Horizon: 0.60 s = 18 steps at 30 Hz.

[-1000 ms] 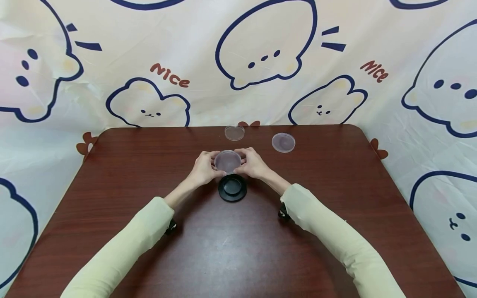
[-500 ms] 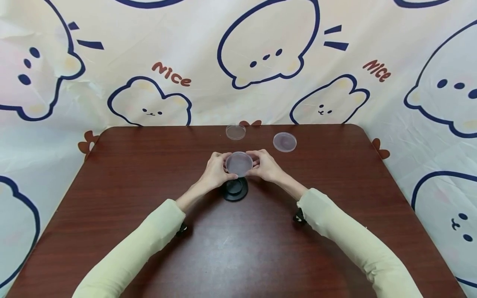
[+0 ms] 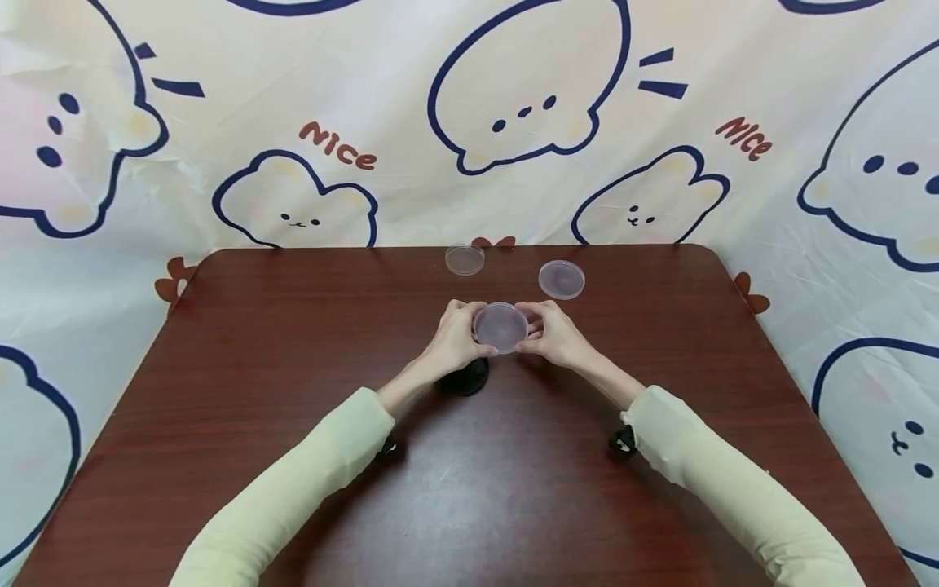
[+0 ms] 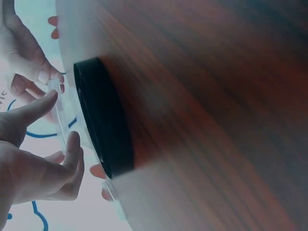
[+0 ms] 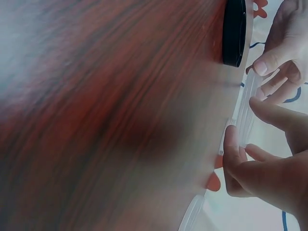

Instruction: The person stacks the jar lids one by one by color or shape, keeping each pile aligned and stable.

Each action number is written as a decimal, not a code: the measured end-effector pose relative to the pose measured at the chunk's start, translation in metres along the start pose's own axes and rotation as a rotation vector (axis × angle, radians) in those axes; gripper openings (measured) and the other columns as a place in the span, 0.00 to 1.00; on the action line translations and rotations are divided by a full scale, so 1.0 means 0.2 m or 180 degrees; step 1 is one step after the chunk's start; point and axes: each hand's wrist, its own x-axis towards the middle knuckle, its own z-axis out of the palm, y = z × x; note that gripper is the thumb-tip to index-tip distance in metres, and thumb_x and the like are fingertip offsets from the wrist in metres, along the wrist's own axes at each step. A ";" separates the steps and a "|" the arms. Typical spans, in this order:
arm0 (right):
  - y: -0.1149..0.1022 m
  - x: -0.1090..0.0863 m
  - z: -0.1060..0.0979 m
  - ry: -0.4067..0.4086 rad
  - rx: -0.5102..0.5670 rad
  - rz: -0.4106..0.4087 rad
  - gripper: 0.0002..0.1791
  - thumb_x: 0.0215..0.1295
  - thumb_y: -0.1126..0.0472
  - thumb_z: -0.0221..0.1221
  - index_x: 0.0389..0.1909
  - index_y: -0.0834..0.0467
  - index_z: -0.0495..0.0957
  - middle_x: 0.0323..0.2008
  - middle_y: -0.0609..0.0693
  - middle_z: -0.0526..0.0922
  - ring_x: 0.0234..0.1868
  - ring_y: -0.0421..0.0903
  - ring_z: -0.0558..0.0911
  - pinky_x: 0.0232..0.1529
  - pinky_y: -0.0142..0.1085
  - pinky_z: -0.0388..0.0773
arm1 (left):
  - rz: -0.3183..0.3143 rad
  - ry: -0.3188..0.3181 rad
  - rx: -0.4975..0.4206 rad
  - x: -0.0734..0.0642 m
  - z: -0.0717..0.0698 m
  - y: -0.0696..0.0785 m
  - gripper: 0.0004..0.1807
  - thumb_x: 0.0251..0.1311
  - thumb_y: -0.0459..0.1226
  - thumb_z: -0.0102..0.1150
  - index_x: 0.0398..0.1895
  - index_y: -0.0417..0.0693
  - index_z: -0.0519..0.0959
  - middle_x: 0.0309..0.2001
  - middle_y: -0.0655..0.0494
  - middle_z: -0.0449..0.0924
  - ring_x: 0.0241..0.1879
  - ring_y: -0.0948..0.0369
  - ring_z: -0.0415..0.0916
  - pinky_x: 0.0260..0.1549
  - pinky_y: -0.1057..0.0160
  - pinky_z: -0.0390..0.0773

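Observation:
A clear, round petri dish (image 3: 501, 328) is held level above the table between both hands. My left hand (image 3: 456, 336) grips its left rim with thumb and fingers, and my right hand (image 3: 555, 333) grips the right rim the same way. Seen edge-on in the left wrist view, the petri dish (image 4: 59, 113) sits between thumbs and fingertips. Just below and left of it stands a black round base (image 3: 464, 380), partly hidden by my left hand. The right wrist view shows this black base (image 5: 234, 33) on the table, apart from the dish.
Two more clear round dishes lie toward the back of the brown table (image 3: 293, 342): one dish (image 3: 465, 260) near the far edge, another dish (image 3: 562, 280) further right. A cartoon-printed cloth (image 3: 396, 98) hangs behind the table and along both sides.
Both hands have carried the petri dish to the right and slightly nearer, from behind the black base to its right. The base and the other two dishes have stayed in place.

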 end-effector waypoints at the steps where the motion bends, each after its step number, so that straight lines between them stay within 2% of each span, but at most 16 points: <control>1: 0.01 -0.01 -0.01 0.0016 -0.0021 -0.0016 0.38 0.53 0.73 0.68 0.66 0.67 0.66 0.55 0.64 0.65 0.46 0.56 0.80 0.44 0.38 0.79 | -0.0004 -0.0004 0.0005 0.01 0.01 0.01 0.40 0.40 0.34 0.79 0.60 0.33 0.72 0.49 0.40 0.76 0.54 0.49 0.64 0.53 0.52 0.68; 6: 0.04 -0.05 -0.05 0.0079 -0.0065 -0.0050 0.37 0.52 0.72 0.69 0.65 0.69 0.66 0.55 0.66 0.65 0.46 0.57 0.79 0.45 0.39 0.79 | -0.0073 -0.0122 -0.0002 0.03 0.05 0.08 0.40 0.41 0.34 0.79 0.60 0.33 0.72 0.51 0.39 0.75 0.56 0.46 0.63 0.54 0.51 0.67; 12: 0.09 -0.10 -0.09 0.0027 -0.0127 -0.0024 0.36 0.51 0.72 0.70 0.62 0.71 0.68 0.54 0.66 0.66 0.46 0.56 0.80 0.44 0.37 0.79 | -0.0220 -0.0345 0.0007 0.02 0.10 0.14 0.40 0.43 0.34 0.77 0.62 0.34 0.71 0.54 0.38 0.70 0.56 0.44 0.62 0.52 0.52 0.70; 18: 0.14 -0.16 -0.12 -0.0030 -0.0142 -0.0040 0.36 0.51 0.73 0.70 0.62 0.72 0.68 0.52 0.67 0.66 0.44 0.56 0.79 0.42 0.36 0.79 | -0.0228 -0.0455 0.0043 0.01 0.16 0.17 0.40 0.45 0.33 0.76 0.63 0.35 0.69 0.56 0.36 0.65 0.57 0.43 0.62 0.51 0.51 0.71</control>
